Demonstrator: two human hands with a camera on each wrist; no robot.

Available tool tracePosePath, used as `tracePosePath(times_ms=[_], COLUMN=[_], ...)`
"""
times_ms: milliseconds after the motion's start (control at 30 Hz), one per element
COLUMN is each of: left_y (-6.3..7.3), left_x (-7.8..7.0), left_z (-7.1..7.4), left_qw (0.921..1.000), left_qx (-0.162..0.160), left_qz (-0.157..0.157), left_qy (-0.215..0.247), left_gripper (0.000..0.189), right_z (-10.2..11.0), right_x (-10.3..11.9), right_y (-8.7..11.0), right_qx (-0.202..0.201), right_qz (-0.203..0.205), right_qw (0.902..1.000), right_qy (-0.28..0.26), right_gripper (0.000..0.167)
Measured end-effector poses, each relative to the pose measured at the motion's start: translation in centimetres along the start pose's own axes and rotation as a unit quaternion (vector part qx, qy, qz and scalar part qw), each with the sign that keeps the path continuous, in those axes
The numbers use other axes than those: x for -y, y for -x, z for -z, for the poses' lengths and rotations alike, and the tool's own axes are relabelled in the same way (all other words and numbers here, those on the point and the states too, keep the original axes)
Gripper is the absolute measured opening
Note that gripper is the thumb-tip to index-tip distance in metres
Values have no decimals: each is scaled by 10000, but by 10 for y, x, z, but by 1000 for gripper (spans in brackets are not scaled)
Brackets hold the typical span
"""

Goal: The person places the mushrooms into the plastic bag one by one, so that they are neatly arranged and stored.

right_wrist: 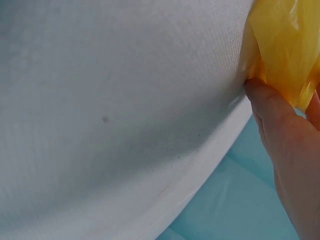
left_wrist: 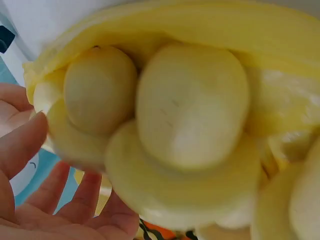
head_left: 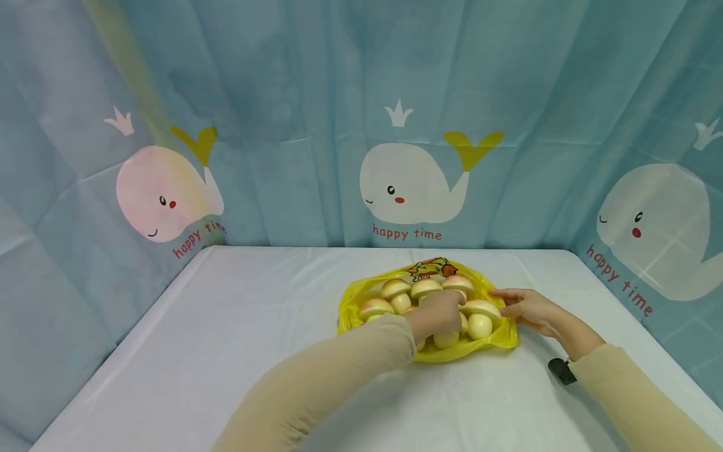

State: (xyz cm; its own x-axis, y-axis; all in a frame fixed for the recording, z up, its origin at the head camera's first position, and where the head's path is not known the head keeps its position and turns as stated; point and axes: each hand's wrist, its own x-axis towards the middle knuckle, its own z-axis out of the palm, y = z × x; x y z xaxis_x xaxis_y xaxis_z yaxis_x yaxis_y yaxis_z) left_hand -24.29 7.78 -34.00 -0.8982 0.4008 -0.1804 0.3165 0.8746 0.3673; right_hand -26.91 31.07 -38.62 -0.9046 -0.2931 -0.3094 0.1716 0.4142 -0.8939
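A yellow plastic bag point(head_left: 351, 296) lies spread on the table, with several toy-like mushrooms point(head_left: 480, 325) in it. Their caps are rounded and pale with pinkish-brown tinges, on thick cream stems. My left hand point(head_left: 437, 314) reaches over the middle of the pile, covering some mushrooms. In the left wrist view its thumb and fingers point(left_wrist: 82, 200) are spread beside a mushroom cap point(left_wrist: 80, 142), not closed round it. At the bag's right edge, my right hand point(head_left: 533, 311) holds the yellow plastic between thumb and fingers, seen also in the right wrist view.
A white cloth covers the table point(head_left: 226, 326). Behind and at both sides hangs a blue curtain point(head_left: 294, 125) printed with whales. A small black device point(head_left: 562, 371) sits at my right wrist.
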Motion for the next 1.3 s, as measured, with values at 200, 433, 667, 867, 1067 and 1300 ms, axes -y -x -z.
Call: tracePosePath(times_ms=[200, 433, 667, 867, 1067, 1300], left_y=[-1, 1, 2, 6, 20, 51], left_x=[10, 15, 14, 21, 46, 93], left_z=[2, -3, -4, 5, 22, 48], left_qw=[9986, 9985, 9982, 9984, 9955, 9813], left_qx=[-62, -359, -402, -530, -594, -1048], left_qz=[-130, -167, -9, -40, -66, -45], left_qy=[-502, -372, -446, -175, 733, 1612], left_gripper=[41, 37, 41, 48, 48, 47], right_z=[1, 1, 3, 4, 7, 19], right_x=[-2, -1, -3, -3, -2, 9], right_y=[-1, 1, -2, -5, -3, 11], right_qx=[13, 37, 19, -4, -166, -452], right_qz=[-63, -74, -78, -37, -22, 300], right_qw=[10000, 9999, 9999, 10000, 9997, 9950], right_qy=[-68, -104, -113, -43, 153, 840], right_gripper=[59, 59, 59, 59, 60, 61])
